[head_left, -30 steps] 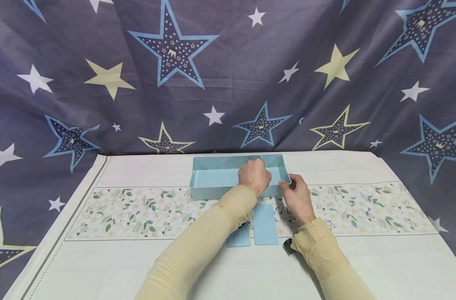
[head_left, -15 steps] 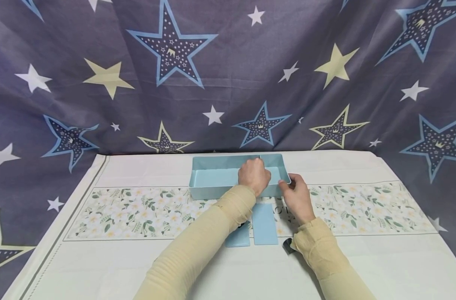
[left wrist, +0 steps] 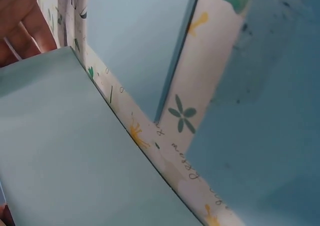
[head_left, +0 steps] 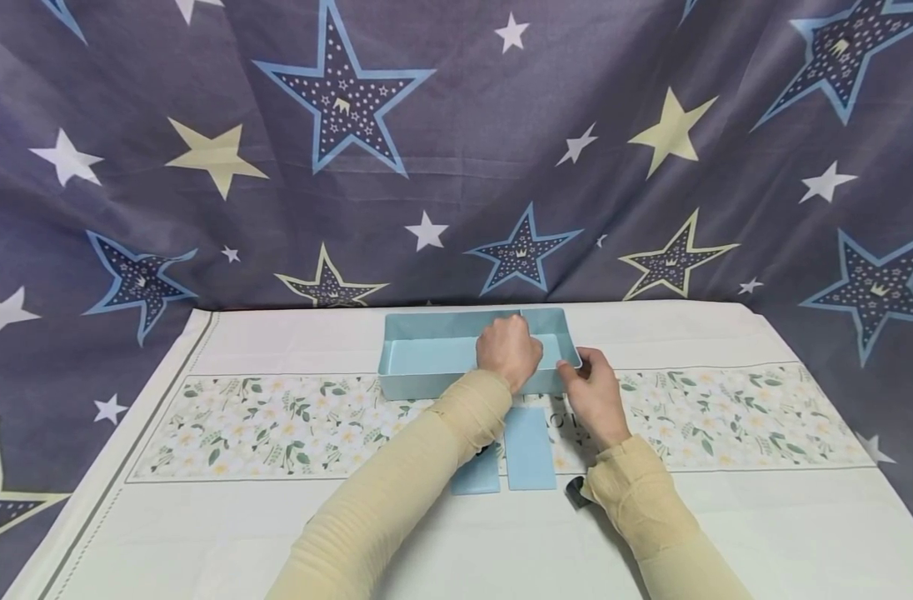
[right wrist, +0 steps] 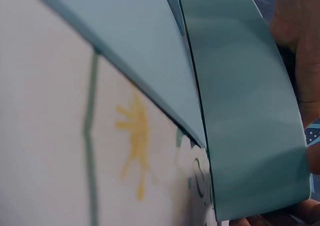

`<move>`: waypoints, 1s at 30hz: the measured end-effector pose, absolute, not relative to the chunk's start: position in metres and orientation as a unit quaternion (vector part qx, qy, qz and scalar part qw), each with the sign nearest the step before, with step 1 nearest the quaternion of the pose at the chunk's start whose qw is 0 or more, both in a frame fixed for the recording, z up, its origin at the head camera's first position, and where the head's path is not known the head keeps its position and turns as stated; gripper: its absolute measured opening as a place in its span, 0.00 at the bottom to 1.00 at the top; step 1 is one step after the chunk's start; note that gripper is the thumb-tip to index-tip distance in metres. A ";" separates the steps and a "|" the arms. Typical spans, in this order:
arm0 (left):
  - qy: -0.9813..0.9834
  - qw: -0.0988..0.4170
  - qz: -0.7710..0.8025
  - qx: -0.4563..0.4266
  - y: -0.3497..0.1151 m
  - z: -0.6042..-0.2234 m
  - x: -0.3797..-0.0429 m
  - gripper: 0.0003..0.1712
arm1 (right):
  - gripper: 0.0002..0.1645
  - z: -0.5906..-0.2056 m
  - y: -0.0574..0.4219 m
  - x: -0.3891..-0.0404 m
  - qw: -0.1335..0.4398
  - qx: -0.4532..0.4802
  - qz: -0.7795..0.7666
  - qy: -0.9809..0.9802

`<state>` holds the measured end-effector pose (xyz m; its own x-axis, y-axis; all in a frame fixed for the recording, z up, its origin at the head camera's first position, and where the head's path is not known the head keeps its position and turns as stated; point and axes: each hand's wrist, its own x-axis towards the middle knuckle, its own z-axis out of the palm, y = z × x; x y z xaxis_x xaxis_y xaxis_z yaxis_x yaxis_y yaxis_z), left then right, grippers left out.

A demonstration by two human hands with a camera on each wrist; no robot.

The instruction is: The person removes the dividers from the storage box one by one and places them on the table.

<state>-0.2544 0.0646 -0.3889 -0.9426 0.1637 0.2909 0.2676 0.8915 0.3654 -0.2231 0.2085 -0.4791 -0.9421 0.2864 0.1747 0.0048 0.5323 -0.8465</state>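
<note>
A long pale-blue box [head_left: 419,386] sits at the far middle of the table. My left hand [head_left: 507,346] reaches into its right part, fingers curled, knuckles up. Beside those knuckles, the thin edge of an upright divider panel [head_left: 522,314] shows at the back wall; the hand's back hides the grip. At the box's near right corner, my right hand [head_left: 596,392] grips the rim, thumb over the top and fingers around the outside. Two flat blue panels lie in front: the right panel [head_left: 530,450] in full, the left panel [head_left: 477,475] partly under my left forearm.
A floral printed strip [head_left: 276,425] runs across the white tablecloth [head_left: 202,542], under the box and panels. Behind the table hangs a dark star-patterned curtain [head_left: 456,183]. A small black piece [head_left: 576,493] sits at my right wrist.
</note>
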 end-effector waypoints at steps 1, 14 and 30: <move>-0.964 0.128 -0.205 -0.112 0.064 -0.388 -0.254 0.12 | 0.27 -0.479 0.209 -0.223 0.148 -0.084 0.475 -0.863; -0.962 0.137 -0.207 -0.115 0.064 -0.381 -0.255 0.13 | 0.28 -0.478 0.209 -0.223 0.153 -0.079 0.475 -0.863; -0.960 0.144 -0.202 -0.130 0.059 -0.363 -0.253 0.14 | 0.28 -0.479 0.209 -0.224 0.145 -0.086 0.467 -0.868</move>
<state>-0.2532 0.0587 -0.3634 -0.9246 0.1921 0.3289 0.3085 0.8841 0.3510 -0.2239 0.2091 -0.4794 -0.9429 0.2850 0.1721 0.0132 0.5485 -0.8361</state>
